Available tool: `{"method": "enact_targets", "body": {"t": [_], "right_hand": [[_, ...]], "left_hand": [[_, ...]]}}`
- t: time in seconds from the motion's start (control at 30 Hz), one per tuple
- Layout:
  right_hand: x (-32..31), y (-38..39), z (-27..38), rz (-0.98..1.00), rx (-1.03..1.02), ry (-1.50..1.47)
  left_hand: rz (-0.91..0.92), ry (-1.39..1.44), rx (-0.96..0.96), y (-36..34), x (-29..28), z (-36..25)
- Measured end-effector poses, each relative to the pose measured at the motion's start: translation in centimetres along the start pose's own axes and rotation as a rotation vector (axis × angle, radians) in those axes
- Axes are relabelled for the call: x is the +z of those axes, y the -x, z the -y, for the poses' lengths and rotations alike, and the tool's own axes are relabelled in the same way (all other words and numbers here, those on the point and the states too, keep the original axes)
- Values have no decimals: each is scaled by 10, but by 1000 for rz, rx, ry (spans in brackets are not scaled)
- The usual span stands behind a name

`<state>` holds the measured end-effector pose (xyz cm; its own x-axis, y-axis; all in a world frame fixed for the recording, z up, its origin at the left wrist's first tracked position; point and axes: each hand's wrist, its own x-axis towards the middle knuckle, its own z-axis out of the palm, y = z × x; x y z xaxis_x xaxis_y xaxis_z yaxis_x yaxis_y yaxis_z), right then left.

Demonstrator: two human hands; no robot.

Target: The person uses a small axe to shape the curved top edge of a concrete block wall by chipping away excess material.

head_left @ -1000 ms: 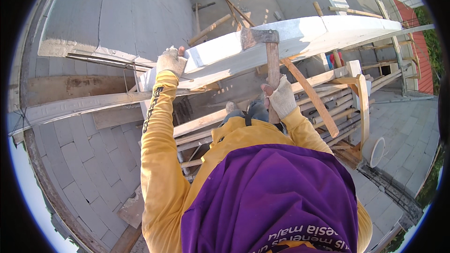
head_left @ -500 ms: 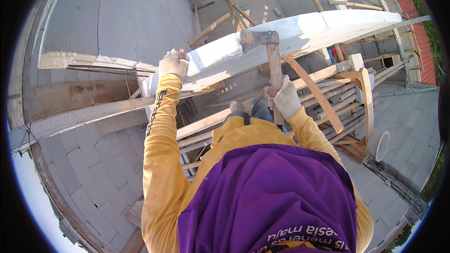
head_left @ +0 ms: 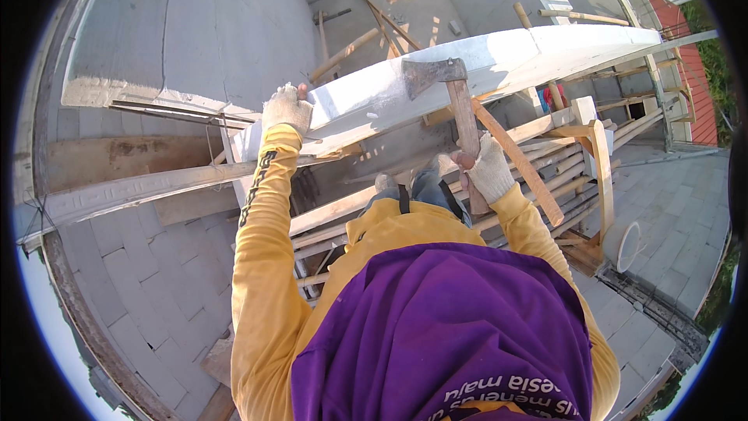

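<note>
My right hand (head_left: 490,170), in a pale knit glove, is closed round the wooden handle of a hatchet (head_left: 464,118). The worn metal head lies level with the upper edge of a white block wall (head_left: 510,53); whether it touches the wall I cannot tell. At the wall's left end, my left hand (head_left: 287,111), gloved the same way with bare fingertips, grips the top edge. A small pale mark shows on the wall's near face, left of and below the hatchet head. The wall hides part of my left fingers.
A brown wooden strip (head_left: 518,160) slants beside my right hand. Bamboo poles and timber (head_left: 557,160) run below the wall, with a wooden frame (head_left: 601,179) at the right. A white bucket (head_left: 622,245) stands farther right. A grey panel (head_left: 195,23) rises at far left.
My right hand has shifted right and slightly down, tilting the hatchet handle. The hatchet head is a little lower. My left hand stays at the same place on the wall.
</note>
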<state>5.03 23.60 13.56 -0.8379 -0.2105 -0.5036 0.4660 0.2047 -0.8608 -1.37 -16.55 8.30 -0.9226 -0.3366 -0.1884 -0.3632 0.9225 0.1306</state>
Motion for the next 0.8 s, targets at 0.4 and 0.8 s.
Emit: {"method": "enact_targets", "body": {"t": [0.4, 0.8], "right_hand": [[-23, -35, 15, 77, -56, 134], [-47, -62, 31, 185, 36, 133]], "left_hand": [[5, 23, -30, 4, -5, -5], [27, -24, -45, 2, -4, -7]]}}
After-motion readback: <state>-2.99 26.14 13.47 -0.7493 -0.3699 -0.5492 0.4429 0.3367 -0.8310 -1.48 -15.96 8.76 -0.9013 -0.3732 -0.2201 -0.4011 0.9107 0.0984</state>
